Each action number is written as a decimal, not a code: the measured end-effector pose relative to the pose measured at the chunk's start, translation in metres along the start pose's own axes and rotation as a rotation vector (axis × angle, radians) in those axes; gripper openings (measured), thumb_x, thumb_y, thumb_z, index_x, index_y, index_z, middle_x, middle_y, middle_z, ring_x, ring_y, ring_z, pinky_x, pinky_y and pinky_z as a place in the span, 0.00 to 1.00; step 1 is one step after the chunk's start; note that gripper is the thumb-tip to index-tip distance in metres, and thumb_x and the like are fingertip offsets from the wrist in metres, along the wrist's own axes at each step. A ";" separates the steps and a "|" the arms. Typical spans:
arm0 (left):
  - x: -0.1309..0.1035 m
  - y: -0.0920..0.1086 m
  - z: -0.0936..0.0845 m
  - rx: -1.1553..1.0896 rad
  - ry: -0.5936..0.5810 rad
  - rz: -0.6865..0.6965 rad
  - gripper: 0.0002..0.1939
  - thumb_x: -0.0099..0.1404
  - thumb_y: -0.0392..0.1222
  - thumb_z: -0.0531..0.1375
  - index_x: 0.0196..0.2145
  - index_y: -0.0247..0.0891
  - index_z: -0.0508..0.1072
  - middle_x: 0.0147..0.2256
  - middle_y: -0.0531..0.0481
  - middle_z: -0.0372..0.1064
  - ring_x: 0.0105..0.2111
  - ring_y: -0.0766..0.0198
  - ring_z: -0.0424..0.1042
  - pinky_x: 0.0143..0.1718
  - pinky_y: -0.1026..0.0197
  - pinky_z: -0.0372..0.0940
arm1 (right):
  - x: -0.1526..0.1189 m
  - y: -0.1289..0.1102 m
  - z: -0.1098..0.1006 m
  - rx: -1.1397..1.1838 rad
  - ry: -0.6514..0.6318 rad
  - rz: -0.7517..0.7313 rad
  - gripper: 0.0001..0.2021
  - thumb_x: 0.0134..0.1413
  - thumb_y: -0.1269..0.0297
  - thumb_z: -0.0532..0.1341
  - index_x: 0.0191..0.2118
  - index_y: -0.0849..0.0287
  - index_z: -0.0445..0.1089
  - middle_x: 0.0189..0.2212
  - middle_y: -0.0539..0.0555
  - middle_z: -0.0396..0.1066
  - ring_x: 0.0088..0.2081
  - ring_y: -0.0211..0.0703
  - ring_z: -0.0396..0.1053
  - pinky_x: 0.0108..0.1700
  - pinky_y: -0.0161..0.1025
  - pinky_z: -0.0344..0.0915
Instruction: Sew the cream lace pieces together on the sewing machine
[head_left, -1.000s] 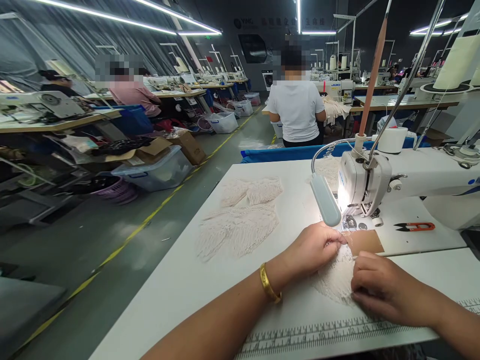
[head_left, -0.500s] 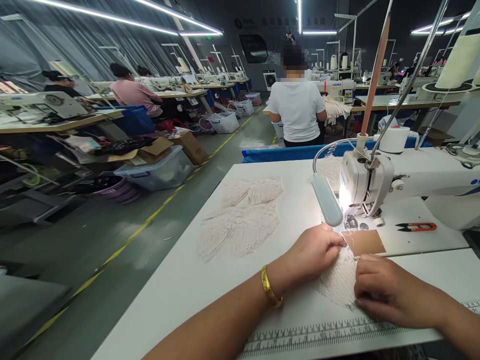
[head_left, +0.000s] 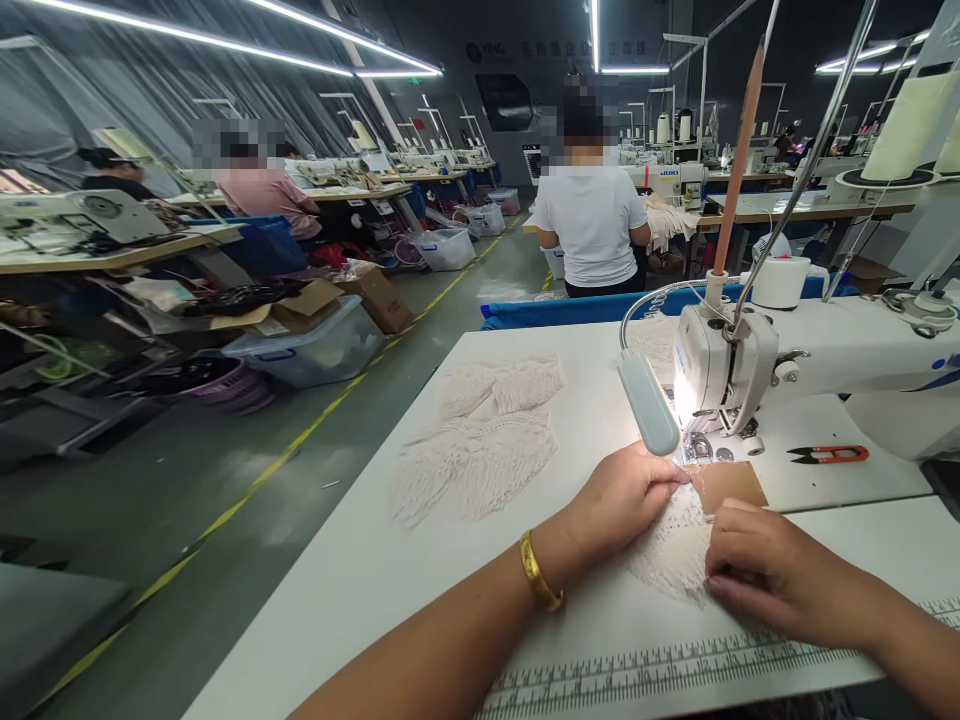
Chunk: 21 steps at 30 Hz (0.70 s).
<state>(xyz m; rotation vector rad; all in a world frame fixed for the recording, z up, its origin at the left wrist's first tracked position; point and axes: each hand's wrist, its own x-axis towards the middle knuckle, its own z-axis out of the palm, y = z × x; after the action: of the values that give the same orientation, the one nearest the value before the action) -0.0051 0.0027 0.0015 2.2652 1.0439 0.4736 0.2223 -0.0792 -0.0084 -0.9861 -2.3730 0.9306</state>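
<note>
A cream lace fabric piece (head_left: 670, 560) lies on the white table in front of the sewing machine (head_left: 724, 365). My left hand (head_left: 626, 497), with a gold bangle at its wrist, pinches the top of this piece close to the needle area. Fingers curled, my right hand (head_left: 772, 570) grips its right edge lower down. A brown card-like patch (head_left: 729, 487) is on the machine bed just above my right hand. The fabric under my fingers is hidden. A grey-green lamp head (head_left: 649, 403) hangs over my left fingertips, lighting the needle area.
More cream lace pieces (head_left: 480, 440) lie flat to the left. Orange-handled thread snips (head_left: 829, 455) rest on the machine bed. A printed ruler (head_left: 637, 675) runs along the table's front edge. Ahead, a person in a white shirt (head_left: 590, 225) faces away; plastic bins (head_left: 311, 345) line the aisle.
Both hands keep their hold and hardly move. The lower part of the lace piece has shifted slightly left. The whole view has drifted a little.
</note>
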 end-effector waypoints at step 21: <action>-0.003 0.003 0.004 0.164 -0.004 0.064 0.11 0.69 0.39 0.60 0.46 0.43 0.81 0.36 0.49 0.72 0.33 0.61 0.70 0.35 0.61 0.65 | 0.002 0.016 0.002 -0.185 0.217 0.004 0.09 0.71 0.66 0.56 0.53 0.53 0.70 0.40 0.54 0.69 0.43 0.48 0.66 0.45 0.45 0.67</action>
<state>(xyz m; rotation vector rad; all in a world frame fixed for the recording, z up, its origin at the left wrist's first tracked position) -0.0033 -0.0025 -0.0002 2.4485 1.0452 0.4232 0.2271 -0.0708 -0.0209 -1.1010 -2.3024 0.5795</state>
